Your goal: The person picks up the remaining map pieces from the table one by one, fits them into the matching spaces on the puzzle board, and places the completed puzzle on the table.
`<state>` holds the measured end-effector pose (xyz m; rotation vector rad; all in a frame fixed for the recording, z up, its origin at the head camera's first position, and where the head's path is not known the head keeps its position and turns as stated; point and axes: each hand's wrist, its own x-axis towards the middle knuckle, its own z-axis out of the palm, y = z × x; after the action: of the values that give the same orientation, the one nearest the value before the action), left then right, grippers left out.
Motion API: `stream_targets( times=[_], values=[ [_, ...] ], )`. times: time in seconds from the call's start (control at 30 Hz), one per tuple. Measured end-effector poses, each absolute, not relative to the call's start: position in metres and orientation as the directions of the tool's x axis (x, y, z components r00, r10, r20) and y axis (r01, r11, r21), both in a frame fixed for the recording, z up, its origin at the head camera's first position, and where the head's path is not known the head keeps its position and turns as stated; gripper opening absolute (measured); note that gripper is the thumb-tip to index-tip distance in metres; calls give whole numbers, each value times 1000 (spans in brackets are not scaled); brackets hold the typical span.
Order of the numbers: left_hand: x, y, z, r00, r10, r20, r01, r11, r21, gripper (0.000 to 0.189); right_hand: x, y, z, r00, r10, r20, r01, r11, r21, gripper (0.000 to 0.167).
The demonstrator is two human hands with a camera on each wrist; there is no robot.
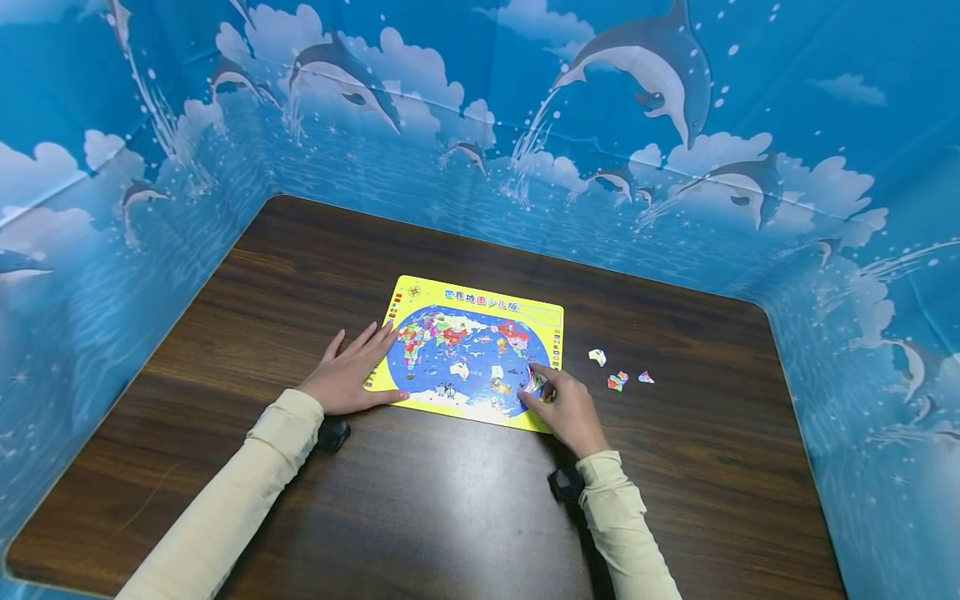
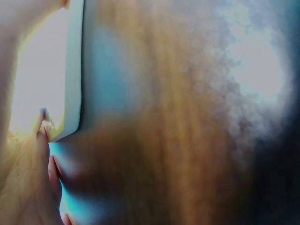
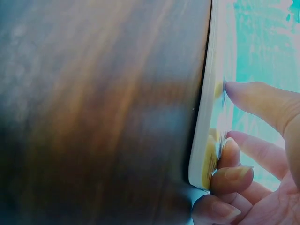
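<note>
A yellow-bordered world map puzzle board (image 1: 536, 310) with a blue oval sea lies flat on the table. My left hand (image 1: 348, 375) rests on its left edge with fingers spread and thumb along the lower border. At the board's lower right, my right hand (image 1: 568, 410) pinches a small green, white and pink puzzle piece (image 1: 535, 382) between thumb and forefinger, right at the map surface. In the right wrist view the thumb (image 3: 255, 99) and forefinger reach the board's face, while the other fingers curl by its corner; the piece itself does not show clearly there.
Right of the board lie a white puzzle piece (image 1: 597, 357), a multicoloured cluster (image 1: 617, 381) and a pink piece (image 1: 646, 377). The dark wooden table (image 1: 450, 508) is bordered by a blue dolphin-print curtain (image 1: 420, 167).
</note>
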<state>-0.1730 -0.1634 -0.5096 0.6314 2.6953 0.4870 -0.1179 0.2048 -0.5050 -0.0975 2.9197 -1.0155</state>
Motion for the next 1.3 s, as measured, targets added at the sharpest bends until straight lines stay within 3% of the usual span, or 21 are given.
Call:
stream_targets(
  times=[0.27,0.53,0.67,1.1,1.3],
  values=[
    [-172,-162,-507,-847,478,-234,361,839,407,109,-114,204,-503,-995,-95,-7,-71,787,-612,48],
    [-171,-164,-507,-847,479,-231,363,838,408,109,-108,207,-505,-984,-164,76,-175,766,-619,15],
    [-171,-164,-507,-848,478,-229,361,837,410,109,-108,207,-505,-979,-186,87,-200,768,-609,7],
    [-172,-162,-507,-849,475,-233,356,839,412,109,-107,211,-504,-976,-181,119,-215,744,-633,9],
    [-170,-162,-506,-851,472,-231,354,839,413,109,-110,216,-506,-987,-135,86,-159,760,-630,31]
  ],
)
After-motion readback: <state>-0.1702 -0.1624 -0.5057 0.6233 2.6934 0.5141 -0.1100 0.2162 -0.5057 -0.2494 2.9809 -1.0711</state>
